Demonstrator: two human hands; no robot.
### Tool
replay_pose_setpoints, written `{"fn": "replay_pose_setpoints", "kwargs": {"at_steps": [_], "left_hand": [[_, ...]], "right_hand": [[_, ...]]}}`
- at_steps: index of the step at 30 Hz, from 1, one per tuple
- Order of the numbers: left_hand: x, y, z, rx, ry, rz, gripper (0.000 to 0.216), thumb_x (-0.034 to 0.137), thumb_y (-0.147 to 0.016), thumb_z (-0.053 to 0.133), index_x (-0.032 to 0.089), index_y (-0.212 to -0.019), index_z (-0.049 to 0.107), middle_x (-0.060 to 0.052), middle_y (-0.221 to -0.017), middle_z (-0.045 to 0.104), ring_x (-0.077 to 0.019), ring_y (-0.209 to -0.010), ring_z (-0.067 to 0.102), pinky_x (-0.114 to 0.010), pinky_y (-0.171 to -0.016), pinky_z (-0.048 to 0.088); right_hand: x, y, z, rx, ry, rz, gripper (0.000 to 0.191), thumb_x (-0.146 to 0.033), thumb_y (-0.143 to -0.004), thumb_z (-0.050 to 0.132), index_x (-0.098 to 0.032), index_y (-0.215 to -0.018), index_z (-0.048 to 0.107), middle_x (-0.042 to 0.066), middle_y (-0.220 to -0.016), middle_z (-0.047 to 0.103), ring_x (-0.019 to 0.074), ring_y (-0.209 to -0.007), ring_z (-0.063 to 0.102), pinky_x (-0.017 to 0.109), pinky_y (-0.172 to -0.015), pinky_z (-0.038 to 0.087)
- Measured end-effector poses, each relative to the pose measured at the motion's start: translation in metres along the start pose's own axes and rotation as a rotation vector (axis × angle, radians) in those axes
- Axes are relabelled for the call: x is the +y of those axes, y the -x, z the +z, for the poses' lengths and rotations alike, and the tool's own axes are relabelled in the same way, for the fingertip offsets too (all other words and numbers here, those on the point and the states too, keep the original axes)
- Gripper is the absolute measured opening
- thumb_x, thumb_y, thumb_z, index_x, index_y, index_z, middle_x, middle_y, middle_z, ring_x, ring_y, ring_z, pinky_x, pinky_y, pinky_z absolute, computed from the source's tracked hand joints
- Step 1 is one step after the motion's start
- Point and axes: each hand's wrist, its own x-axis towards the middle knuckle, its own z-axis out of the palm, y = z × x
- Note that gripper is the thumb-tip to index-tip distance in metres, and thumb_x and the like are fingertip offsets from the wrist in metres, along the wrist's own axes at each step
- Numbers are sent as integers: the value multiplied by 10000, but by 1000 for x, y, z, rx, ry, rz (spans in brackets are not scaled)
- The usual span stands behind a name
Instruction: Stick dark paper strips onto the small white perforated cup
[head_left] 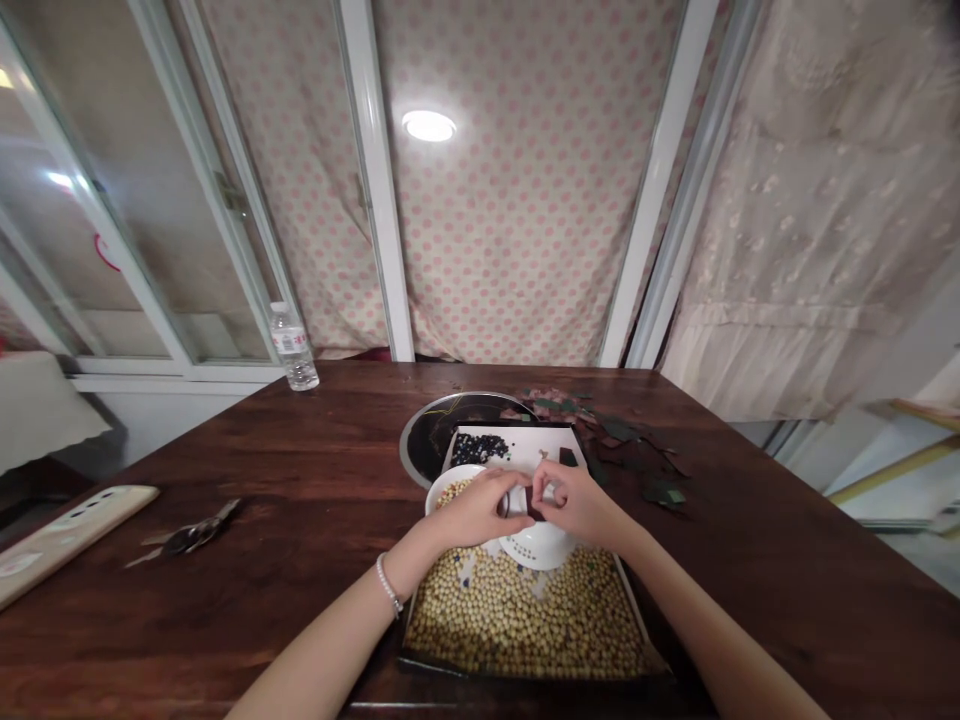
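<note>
My left hand [484,507], a beaded bracelet on its wrist, curves thumb and fingers around a small dark-edged item I cannot make out. My right hand [566,500] is closed in a pinch beside it, and what it pinches is hidden. A dark reddish-brown piece [535,503] shows between the two hands. Just beneath them is a white bowl [538,550] with small holes or marks on its side. Another white bowl [433,493], holding small yellowish balls, is partly covered by my left hand. Both bowls are over a shallow tray [544,437] spread with round yellow beads or beans [517,615].
Small black beads [480,447] lie in the tray's far left corner. A round dark plate [427,430] sits behind it. Dark green scraps [622,430] litter the table [315,450] to the right. Left are a water bottle [294,348], keys [195,535] and a pale power strip [71,530].
</note>
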Motion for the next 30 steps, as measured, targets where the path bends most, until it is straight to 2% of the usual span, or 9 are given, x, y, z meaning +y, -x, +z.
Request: {"fn": "replay_pose_setpoints", "kwargs": {"at_steps": [4,6,8,12,16,19,23,27,30], "left_hand": [[0,0,-1,-2,4,-1,352,281,-774,664,212,-1107,574,-68,-1116,616,-256,-1033,546,-403,-918,408],[0,0,-1,-6,-4,1,330,290,-786,655,217,-1098,578,-65,-1106,617,-253,-1029,545,-401,-915,412],[0,0,-1,-10,-6,-7,332,300,-787,657,221,-1100,580,-64,-1115,616,-255,-1041,541,-400,-918,413],[-1,0,-1,-24,8,-30,365,308,-778,671,218,-1118,578,-69,-1146,609,-262,-1064,536,-407,-926,411],[-2,0,0,-5,11,-7,355,307,-776,669,218,-1108,583,-68,-1132,614,-259,-1053,544,-409,-929,410],[-2,-1,1,-6,14,12,348,300,-778,664,214,-1105,580,-71,-1136,616,-259,-1058,545,-410,-933,408],[-3,-1,1,-9,9,-12,366,292,-776,664,204,-1119,570,-81,-1167,609,-266,-1087,536,-418,-946,403],[-2,0,1,-11,9,-18,385,299,-777,667,210,-1137,564,-77,-1179,602,-265,-1102,532,-411,-945,410],[-2,0,1,-1,-3,-15,351,291,-783,658,218,-1115,575,-65,-1137,614,-258,-1078,544,-404,-934,420]], "right_hand": [[5,-2,3,70,-37,19,123,-106,-683,553,-202,-726,489,-118,-448,314,65,-393,278,195,-431,195],[9,-4,3,42,-81,26,119,-115,-681,558,-202,-720,488,-120,-443,300,64,-388,276,195,-423,182],[13,-4,3,25,-107,18,115,-122,-671,570,-198,-714,494,-109,-471,355,61,-401,295,192,-423,185],[19,-6,4,103,-135,19,114,-130,-664,575,-193,-700,487,-90,-516,440,58,-418,313,190,-427,196],[21,-7,9,17,-220,35,132,-154,-657,593,-189,-707,475,-43,-668,596,45,-424,321,187,-429,226],[20,-8,10,100,-210,24,153,-147,-660,570,-197,-680,427,-32,-681,619,51,-437,318,190,-441,245],[17,-7,6,-3,-219,-21,247,-149,-669,563,-213,-634,328,-11,-713,653,74,-496,405,200,-490,309],[13,-5,3,98,-117,-25,240,-126,-677,531,-216,-616,317,-10,-691,644,105,-579,491,220,-565,359],[11,-5,3,-11,-138,-52,266,-127,-677,546,-218,-619,303,-11,-714,653,101,-566,493,217,-550,356]]}}
